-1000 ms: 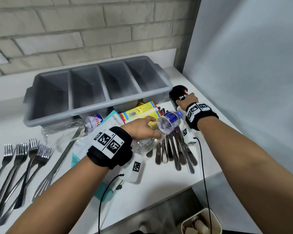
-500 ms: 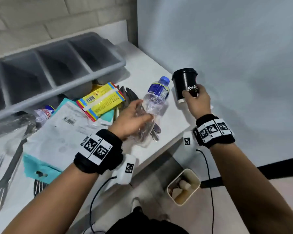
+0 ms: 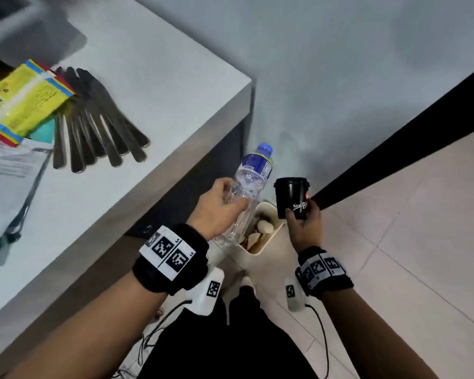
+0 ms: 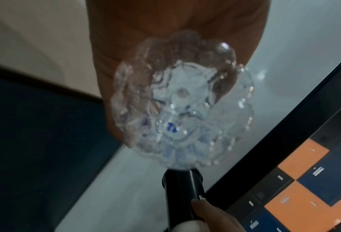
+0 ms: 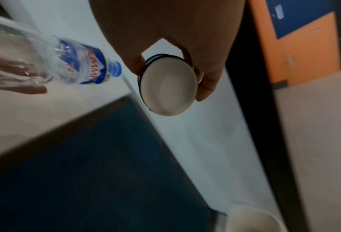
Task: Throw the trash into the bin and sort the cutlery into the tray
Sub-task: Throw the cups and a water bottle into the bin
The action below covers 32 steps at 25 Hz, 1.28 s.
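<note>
Dim, soft, motion-blurred wide-angle views

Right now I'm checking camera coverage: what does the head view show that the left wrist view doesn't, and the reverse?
Only the head view shows the cream bin on the floor, the steel knives and yellow wrapper on the white table. Only the left wrist view shows orange and blue floor squares. Both show the clear plastic bottle gripped by the left hand and the black paper cup held by the right hand.

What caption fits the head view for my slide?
Left hand holds a clear water bottle and right hand a black cup above the floor bin.
</note>
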Motion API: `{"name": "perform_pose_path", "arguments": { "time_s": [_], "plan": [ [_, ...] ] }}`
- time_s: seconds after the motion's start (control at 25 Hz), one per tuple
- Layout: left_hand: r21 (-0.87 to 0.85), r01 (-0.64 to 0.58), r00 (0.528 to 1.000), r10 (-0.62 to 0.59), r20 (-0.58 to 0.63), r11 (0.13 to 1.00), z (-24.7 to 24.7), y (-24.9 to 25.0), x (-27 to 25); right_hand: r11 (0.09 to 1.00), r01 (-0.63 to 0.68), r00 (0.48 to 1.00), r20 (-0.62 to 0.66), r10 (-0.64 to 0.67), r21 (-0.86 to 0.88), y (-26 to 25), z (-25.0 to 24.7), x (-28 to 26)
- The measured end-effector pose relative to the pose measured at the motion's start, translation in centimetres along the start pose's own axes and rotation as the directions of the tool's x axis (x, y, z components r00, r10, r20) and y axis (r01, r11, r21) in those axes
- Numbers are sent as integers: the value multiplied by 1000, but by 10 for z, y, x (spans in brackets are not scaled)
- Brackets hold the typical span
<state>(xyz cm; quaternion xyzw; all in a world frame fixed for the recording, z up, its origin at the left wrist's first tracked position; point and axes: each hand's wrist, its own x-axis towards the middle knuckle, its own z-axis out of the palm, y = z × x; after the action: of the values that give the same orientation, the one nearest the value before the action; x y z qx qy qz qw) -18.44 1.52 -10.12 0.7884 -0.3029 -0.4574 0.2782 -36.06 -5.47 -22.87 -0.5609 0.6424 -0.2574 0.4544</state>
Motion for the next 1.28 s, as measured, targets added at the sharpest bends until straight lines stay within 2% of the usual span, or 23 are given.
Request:
{"name": "perform_pose_path", "arguments": {
  "time_s": [0.08, 0.24, 0.36, 0.44, 0.68, 0.84, 0.96, 1.08, 1.2, 1.24, 1.28],
  "plan": [
    [15, 86, 994, -87, 71, 996, 28, -19, 15, 988, -145, 988, 37, 147, -51, 46, -6, -3],
    [141, 216, 957, -238, 165, 966, 71, -57, 58, 914, -393, 917, 35, 398, -98, 105, 1, -3],
    [223, 316, 894, -368, 256, 922, 102, -95, 90, 853, -506, 858, 29, 513, -129, 134, 23, -1],
    [284, 355, 869, -427, 251, 891, 122, -126, 117, 825, -550, 830, 25, 557, -126, 156, 46, 8],
    [411, 295, 901, -394, 180, 863, 175, -210, 205, 804, -577, 805, 65, 590, -144, 223, 124, 56],
    [454, 317, 887, -430, 170, 833, 212, -260, 258, 766, -581, 782, 73, 620, -275, 272, 167, 95],
    [477, 323, 878, -447, 172, 818, 239, -287, 290, 765, -521, 809, 68, 584, -378, 303, 192, 120],
    [381, 222, 899, -339, 276, 897, 264, -312, 320, 814, -422, 855, 123, 504, -400, 325, 209, 136],
    [390, 173, 848, -338, 407, 904, 270, -325, 332, 795, -396, 841, 166, 515, -460, 333, 207, 138],
    [413, 165, 850, -341, 400, 896, 262, -313, 325, 792, -415, 836, 157, 526, -448, 331, 202, 136],
    [423, 174, 876, -336, 347, 889, 254, -305, 319, 792, -432, 833, 147, 534, -431, 327, 195, 132]
  ]
}}
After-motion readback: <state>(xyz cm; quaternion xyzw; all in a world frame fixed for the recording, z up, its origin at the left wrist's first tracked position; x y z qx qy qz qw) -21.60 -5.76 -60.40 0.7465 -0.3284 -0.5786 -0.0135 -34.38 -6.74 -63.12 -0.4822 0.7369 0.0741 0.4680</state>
